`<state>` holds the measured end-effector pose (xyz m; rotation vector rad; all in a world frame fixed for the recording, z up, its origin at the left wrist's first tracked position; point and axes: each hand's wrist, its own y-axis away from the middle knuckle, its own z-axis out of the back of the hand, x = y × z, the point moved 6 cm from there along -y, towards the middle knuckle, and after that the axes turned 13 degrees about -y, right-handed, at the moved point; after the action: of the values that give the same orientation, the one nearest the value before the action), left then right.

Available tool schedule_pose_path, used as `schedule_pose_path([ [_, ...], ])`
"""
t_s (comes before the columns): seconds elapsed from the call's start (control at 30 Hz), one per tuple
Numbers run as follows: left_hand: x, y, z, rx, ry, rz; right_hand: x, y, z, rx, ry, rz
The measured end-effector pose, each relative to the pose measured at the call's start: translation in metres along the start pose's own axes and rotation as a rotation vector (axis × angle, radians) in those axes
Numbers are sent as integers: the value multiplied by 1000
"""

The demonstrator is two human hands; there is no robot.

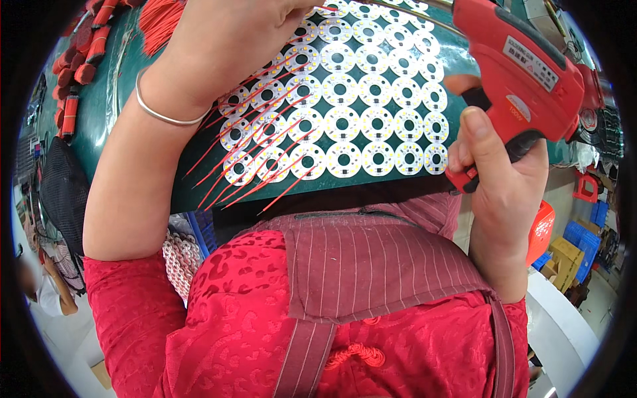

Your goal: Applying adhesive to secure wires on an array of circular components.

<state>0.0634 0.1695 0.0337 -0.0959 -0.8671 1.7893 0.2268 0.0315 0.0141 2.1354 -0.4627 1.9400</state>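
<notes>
Red soldering gun (pixel 524 73), one

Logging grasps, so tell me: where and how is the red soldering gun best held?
Probably by its handle, from the near right side, as the right hand holds it: the handle angles down off the bulky body, leaving room for fingers to wrap, while the metal rods point up-left, away from that side.
</notes>
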Motion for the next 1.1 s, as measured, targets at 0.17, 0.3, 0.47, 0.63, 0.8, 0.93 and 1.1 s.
schedule_pose_path([
  [0.17,3,4,-4,-26,89,32,-5,0,4,51,10,6],
  [0.3,-1,0,0,36,19,-13,-7,-1,2,88,17,16],
  [0.47,2,3,-3,45,48,6,-3,-1,-9,25,-1,3],
  [0.63,4,3,-4,39,80,30,-3,-1,-10,11,-16,6],
  [0.8,3,3,-5,42,64,17,-10,1,-1,77,31,0],
  [0.93,4,3,-4,6,133,49,-6,0,-4,91,39,8],
  [1.1,-2,-9,6,147,99,88,3,1,0,-2,11,66],
])
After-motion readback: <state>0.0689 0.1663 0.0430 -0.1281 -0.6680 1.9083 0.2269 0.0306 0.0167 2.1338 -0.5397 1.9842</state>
